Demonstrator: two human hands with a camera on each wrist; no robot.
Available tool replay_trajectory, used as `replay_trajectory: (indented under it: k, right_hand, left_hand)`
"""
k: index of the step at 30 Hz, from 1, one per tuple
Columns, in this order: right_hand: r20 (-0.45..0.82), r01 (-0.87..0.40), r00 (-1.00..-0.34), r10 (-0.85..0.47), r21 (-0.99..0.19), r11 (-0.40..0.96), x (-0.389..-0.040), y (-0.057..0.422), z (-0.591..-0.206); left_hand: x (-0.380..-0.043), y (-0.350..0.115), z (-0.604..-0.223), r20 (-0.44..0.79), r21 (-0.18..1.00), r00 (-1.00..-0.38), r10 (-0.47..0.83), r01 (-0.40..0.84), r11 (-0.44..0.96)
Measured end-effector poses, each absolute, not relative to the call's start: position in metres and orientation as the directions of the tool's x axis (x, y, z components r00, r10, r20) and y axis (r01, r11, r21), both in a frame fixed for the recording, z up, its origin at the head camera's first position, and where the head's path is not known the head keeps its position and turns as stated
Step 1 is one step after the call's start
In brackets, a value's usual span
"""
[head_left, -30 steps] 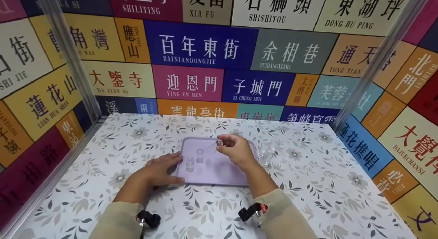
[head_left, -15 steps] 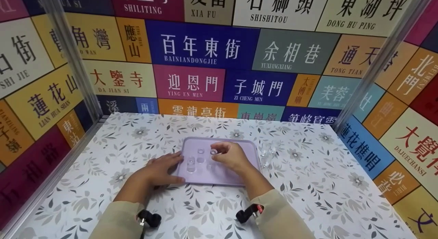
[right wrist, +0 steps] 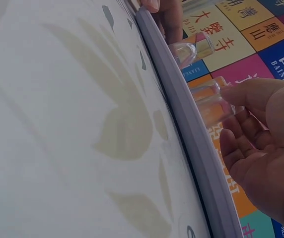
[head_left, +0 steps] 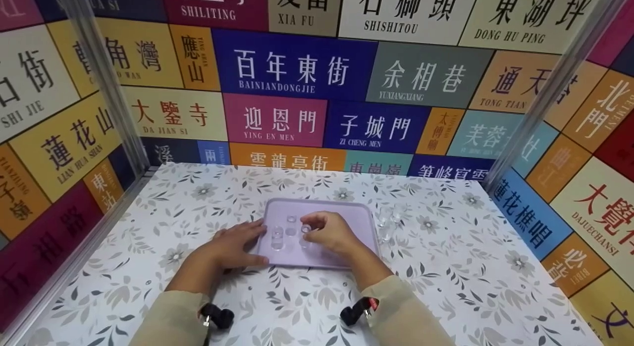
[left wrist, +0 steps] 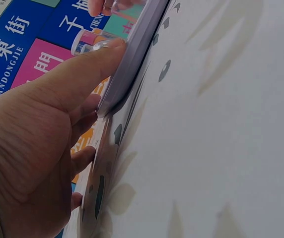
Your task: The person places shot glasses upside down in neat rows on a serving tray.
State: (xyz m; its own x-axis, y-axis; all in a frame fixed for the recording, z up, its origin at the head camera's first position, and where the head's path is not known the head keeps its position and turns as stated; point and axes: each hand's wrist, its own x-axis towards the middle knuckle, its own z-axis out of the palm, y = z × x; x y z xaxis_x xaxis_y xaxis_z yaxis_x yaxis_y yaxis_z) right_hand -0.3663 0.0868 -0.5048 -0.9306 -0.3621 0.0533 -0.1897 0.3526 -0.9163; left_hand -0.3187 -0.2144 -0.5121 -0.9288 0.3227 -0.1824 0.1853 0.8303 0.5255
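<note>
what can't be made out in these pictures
Head: part of the clear container, covered by the right hand.
Head: how many clear pieces lie right of the tray; small, transparent, overlapping.
Left wrist: most of the right hand, cut by the top edge.
Right wrist: most of the left hand, likewise.

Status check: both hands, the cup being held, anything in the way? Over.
Left hand touching purple tray edge. Right hand pinching clear cup. Possible obstacle: another cup, close by toward left hand.
</note>
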Motion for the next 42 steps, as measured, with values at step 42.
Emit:
replay_trajectory:
  k: [42]
  right_hand:
    - [0.072, -0.042, -0.992, 0.099, -0.959, 0.279, -0.406, 0.279, -0.464]
  left_hand:
    - [-0.319, -0.214, -0.517, -0.182, 0.541, -0.935, 0.303, 0.162, 0.825]
